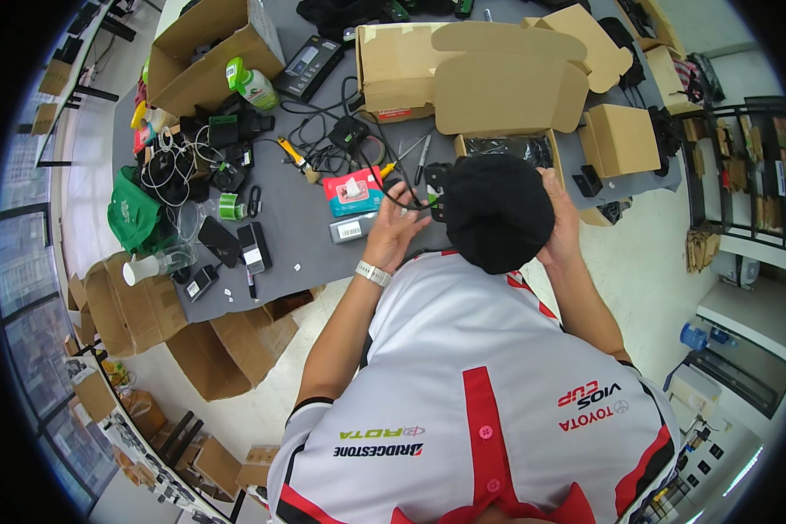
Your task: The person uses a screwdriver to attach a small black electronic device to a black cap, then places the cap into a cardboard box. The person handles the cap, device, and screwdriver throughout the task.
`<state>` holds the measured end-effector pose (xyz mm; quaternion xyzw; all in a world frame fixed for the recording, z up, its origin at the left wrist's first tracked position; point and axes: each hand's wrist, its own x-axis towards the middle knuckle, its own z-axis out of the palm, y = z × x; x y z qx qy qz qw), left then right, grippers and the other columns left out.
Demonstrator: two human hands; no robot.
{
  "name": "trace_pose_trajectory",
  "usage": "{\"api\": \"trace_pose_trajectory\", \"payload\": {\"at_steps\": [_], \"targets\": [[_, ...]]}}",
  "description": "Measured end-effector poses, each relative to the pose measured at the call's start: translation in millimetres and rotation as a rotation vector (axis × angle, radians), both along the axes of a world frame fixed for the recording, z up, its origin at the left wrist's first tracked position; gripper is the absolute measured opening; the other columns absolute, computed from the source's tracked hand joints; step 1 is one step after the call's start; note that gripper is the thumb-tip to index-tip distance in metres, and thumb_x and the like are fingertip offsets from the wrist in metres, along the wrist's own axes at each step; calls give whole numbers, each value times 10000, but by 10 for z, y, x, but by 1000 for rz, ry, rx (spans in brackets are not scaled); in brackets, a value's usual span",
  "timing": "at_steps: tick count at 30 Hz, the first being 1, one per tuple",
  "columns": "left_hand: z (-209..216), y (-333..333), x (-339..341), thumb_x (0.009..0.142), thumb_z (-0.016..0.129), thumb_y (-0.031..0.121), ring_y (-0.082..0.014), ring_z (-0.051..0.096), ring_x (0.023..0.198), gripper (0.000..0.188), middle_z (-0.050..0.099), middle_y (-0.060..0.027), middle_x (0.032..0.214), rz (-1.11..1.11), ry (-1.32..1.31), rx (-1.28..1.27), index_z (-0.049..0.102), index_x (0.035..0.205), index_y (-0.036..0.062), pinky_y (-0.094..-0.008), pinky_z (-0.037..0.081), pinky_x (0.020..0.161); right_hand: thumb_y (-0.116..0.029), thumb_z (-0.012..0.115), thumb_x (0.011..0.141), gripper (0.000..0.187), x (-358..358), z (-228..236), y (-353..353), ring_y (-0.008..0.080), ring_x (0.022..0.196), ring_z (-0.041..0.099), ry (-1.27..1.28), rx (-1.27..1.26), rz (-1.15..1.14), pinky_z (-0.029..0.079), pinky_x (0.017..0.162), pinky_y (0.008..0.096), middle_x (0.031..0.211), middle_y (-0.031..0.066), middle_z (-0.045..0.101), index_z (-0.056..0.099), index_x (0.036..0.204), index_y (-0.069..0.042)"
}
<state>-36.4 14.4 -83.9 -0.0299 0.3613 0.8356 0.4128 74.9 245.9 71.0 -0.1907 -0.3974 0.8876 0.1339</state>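
Observation:
A black cloth cap (499, 214) is held up in front of my chest, over the near table edge. My right hand (562, 223) grips its right side, with the fingers partly hidden behind the cloth. A small dark electronic module (436, 192) with a green part sits at the cap's left side. From it a black cable (371, 166) loops back toward the table. My left hand (393, 230) is beside the module, palm turned up and fingers apart, with the cable passing across the fingers. A red and blue wipes pack (351, 194) lies just beyond this hand.
The grey table (301, 236) carries an open cardboard box (214, 57), a spray bottle (251, 85), tangled cables and a yellow-handled tool (298, 159). Unfolded cardboard (511, 83) stands behind the cap. A pump bottle (160, 264) is near the left edge; open cartons (231, 349) sit on the floor.

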Motion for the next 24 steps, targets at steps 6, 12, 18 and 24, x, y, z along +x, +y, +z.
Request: {"api": "trace_pose_trajectory", "payload": {"at_steps": [6, 12, 18, 24], "targets": [[-637, 78, 57, 1043, 678, 294, -288, 640, 1287, 588, 504, -124, 1545, -424, -443, 5, 447, 1527, 54, -460, 568, 1014, -402, 463, 1152, 424, -184, 150, -239, 191, 1083, 723, 66, -53, 26, 598, 951, 356, 1212, 109, 732, 642, 1275, -38], [-73, 445, 134, 1061, 621, 454, -326, 630, 1327, 580, 599, -159, 1511, -162, -103, 363, 547, 1493, 74, -487, 460, 1170, -418, 454, 1152, 449, -85, 314, -341, 208, 1115, 722, 4, -114, 14, 592, 969, 357, 1220, 121, 729, 640, 1283, -31], [-11, 416, -424, 1041, 694, 250, -304, 663, 1281, 485, 681, -144, 1391, 170, -305, 387, 563, 1465, 56, -486, 544, 1108, -402, 470, 1151, 422, 244, 58, 69, 176, 1052, 713, -218, 32, -56, 581, 982, 344, 1164, 107, 733, 670, 1193, -33], [652, 239, -821, 931, 798, 44, -181, 721, 1003, 433, 732, -80, 1161, 493, 90, -126, 624, 1326, 23, -322, 600, 901, -364, 507, 1144, 366, 1073, -808, 882, 185, 958, 707, -291, 362, 21, 578, 946, 358, 1016, 57, 687, 650, 1091, -32]]}}
